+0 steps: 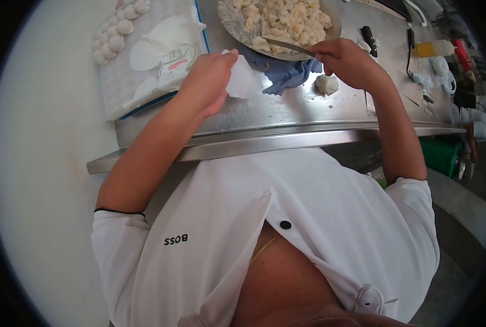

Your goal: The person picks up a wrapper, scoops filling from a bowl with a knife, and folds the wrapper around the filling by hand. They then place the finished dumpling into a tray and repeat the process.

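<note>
My left hand (209, 82) pinches a thin white wrapper (243, 79), which hangs beside its fingers over the steel table. My right hand (349, 62) is closed around the handle end of a knife-like metal utensil (286, 46). The tip of that utensil reaches into a pale, chunky filling (289, 22) in a round metal bowl (229, 27). Below the bowl lies a crumpled blue cloth (289, 76). A small round whitish dumpling (327, 84) sits on the table just below my right hand.
At left, a white tray (112, 87) carries several round dumplings (124, 27) and an opened plastic packet (169, 52). On the right are a black-handled tool (369, 41), a yellow-liquid bottle (433, 49) and crumpled plastic. The table's raised front edge (286, 139) runs near my body. Another person (474, 122) appears at far right.
</note>
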Demonstrator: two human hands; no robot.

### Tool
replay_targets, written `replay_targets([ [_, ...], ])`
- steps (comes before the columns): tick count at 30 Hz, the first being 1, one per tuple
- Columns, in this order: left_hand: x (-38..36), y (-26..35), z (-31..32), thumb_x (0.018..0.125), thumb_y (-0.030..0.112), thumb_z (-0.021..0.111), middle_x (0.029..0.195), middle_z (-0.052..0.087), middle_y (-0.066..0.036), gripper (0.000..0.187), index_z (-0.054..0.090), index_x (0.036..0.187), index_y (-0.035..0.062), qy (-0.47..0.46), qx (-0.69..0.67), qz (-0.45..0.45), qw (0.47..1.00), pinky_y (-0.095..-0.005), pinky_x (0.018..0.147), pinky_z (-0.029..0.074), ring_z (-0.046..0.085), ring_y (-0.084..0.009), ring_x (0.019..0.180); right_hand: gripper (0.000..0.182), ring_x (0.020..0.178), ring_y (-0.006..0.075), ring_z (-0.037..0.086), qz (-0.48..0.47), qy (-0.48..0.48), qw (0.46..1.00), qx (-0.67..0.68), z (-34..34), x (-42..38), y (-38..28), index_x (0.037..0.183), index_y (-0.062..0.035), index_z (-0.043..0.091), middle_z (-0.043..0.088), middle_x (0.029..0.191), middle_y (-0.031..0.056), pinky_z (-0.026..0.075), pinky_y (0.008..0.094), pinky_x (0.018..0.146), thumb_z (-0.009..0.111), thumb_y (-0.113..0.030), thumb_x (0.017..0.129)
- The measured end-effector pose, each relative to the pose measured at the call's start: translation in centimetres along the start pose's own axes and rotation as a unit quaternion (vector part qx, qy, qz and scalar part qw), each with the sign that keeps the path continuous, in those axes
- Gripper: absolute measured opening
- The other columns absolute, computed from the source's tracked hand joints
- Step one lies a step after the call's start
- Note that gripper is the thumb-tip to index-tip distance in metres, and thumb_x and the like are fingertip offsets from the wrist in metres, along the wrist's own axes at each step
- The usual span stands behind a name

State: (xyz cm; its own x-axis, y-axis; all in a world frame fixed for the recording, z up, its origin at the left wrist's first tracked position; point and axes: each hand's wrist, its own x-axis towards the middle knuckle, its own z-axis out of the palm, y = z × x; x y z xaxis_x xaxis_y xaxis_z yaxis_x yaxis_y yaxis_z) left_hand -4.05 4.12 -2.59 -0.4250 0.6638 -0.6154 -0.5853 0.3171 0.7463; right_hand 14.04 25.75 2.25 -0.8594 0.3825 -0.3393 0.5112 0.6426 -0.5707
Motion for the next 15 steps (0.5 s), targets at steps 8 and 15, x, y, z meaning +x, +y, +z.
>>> replay_targets([
  [8, 4.2, -1.7, 2.1, 0.097, 0.031, 0.050, 0.071, 0.046, -0.004, 0.032, 0.053, 0.085, 0.0012, 0.103, -0.044, 0.031, 0.993, -0.0353, 0.046, 0.030, 0.041, -0.0144, 0.059, 0.032, 0.060, 0.0154, 0.056, 0.013, -0.033, 0.994, 0.105, 1.4, -1.5, 1.8, 0.122, -0.0041, 0.064, 0.060, 0.066, 0.0068, 0.049, 0.0312, 0.062, 0.050, -0.015, 0.096],
  [15, 3.4, 0.4, 4.4, 0.100, 0.023, 0.046, 0.108, 0.056, -0.018, 0.033, 0.047, 0.115, -0.0067, 0.034, -0.225, 0.054, 0.972, -0.0464, 0.080, 0.052, 0.059, -0.0292, 0.096, 0.031, 0.066, 0.0116, 0.054, -0.038, 0.003, 0.975, 0.220, 4.1, -5.1, 1.5, 0.125, -0.0050, 0.063, 0.057, 0.071, 0.0033, 0.047, 0.0264, 0.066, 0.053, -0.013, 0.096],
])
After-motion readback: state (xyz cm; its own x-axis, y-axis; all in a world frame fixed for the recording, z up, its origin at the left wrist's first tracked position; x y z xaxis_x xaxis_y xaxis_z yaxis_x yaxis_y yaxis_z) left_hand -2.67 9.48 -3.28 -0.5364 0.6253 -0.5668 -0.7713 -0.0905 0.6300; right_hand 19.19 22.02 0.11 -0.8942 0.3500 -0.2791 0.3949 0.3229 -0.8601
